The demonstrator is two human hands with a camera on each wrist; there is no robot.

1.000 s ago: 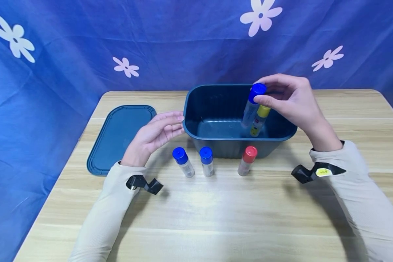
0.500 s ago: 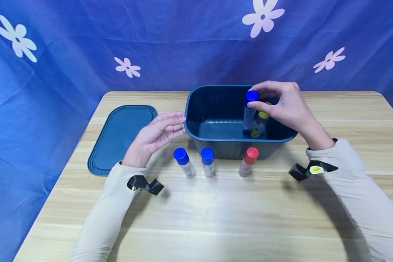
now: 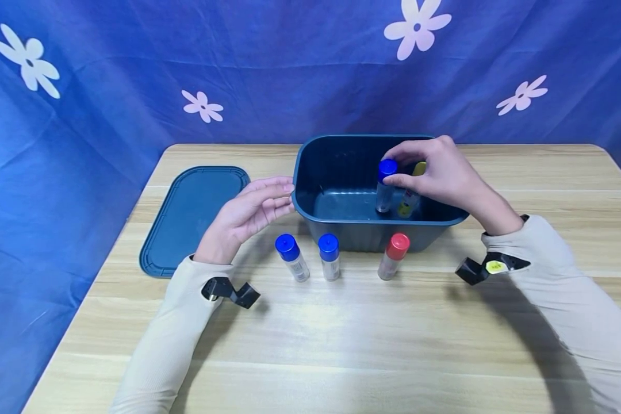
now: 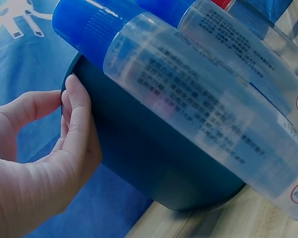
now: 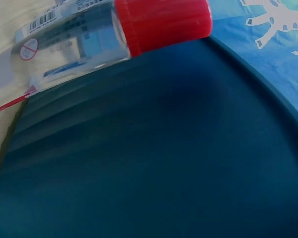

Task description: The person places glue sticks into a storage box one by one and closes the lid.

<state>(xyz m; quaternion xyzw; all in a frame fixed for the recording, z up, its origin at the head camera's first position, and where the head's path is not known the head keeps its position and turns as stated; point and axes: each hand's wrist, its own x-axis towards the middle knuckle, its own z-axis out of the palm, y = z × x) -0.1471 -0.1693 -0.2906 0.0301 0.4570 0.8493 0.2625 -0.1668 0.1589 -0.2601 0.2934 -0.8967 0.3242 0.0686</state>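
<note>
My right hand [image 3: 440, 169] reaches into the dark teal bin [image 3: 372, 236] and grips a blue-capped glue bottle [image 3: 384, 195] by its cap. Partly hidden behind that hand, a yellow-capped glue bottle [image 3: 407, 202] stands in the bin just to the right. My left hand [image 3: 253, 210] touches the left end of the bin at its rim with relaxed fingers. In the left wrist view, the left hand's fingertips [image 4: 75, 84] lie against the bin's outer wall. The right wrist view shows the bin's wall but not the right hand.
In front of the bin stand two blue-capped glue bottles [image 3: 292, 259] [image 3: 329, 259] and a red-capped glue bottle [image 3: 393, 257]. A flat teal lid [image 3: 188, 215] lies left of the bin on the wooden table [image 3: 310, 345]. A blue flowered cloth [image 3: 290, 69] hangs behind.
My right hand has moved left and lowered the blue-capped bottle deeper into the bin, away from the yellow-capped one. The left hand stays at the bin's end.
</note>
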